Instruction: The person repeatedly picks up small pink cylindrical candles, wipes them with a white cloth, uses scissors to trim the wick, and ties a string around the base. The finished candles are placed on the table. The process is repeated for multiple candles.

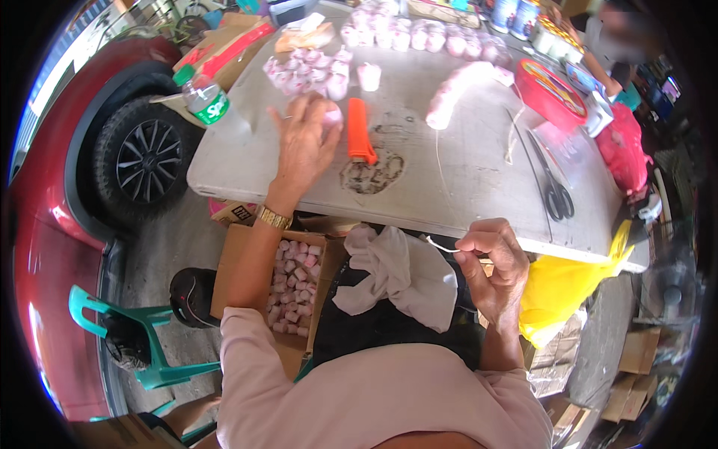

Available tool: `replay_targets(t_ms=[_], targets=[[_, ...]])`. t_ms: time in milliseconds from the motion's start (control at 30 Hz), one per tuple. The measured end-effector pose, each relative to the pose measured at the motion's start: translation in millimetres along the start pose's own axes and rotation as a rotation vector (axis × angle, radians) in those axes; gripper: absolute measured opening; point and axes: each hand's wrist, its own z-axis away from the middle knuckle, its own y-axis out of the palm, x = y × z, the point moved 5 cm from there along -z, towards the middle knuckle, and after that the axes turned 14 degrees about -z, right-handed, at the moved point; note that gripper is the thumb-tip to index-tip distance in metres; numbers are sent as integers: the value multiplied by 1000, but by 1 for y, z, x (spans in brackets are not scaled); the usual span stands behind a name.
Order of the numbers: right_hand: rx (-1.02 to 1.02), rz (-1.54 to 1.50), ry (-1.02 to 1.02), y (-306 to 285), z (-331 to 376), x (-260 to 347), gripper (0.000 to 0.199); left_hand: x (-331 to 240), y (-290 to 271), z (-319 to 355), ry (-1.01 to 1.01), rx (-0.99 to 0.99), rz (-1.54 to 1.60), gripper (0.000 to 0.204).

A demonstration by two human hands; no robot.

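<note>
Over the left side of the table, my left hand (305,138) curls its fingers round a small pink-and-white piece (333,117), partly hidden by the hand. Just beyond it lies a heap of similar pink-and-white wrapped pieces (310,69), and a single one (369,76) stands apart. An orange-handled cutter (360,131) lies right of that hand. Near the table's front edge, my right hand (493,262) pinches a short white string (441,245) between thumb and fingertips. A white cloth (400,273) rests on my lap.
An open cardboard box (295,288) of pink-and-white pieces sits by my left forearm. Scissors (557,196), a red oval tub (551,93) and a curved pink-white roll (458,93) occupy the table's right. A bottle (202,97) stands at the left edge; a yellow bag (557,295) hangs right.
</note>
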Motion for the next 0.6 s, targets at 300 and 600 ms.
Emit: replay_targets(t_ms=[300,600], targets=[[-159,-139,-79,-5,-5,11,19,-148,-54,34,-130,537,1269,29],[-333,-443,170,-37,14,-6,10,-152,-58,54,-179,579,1146,7]])
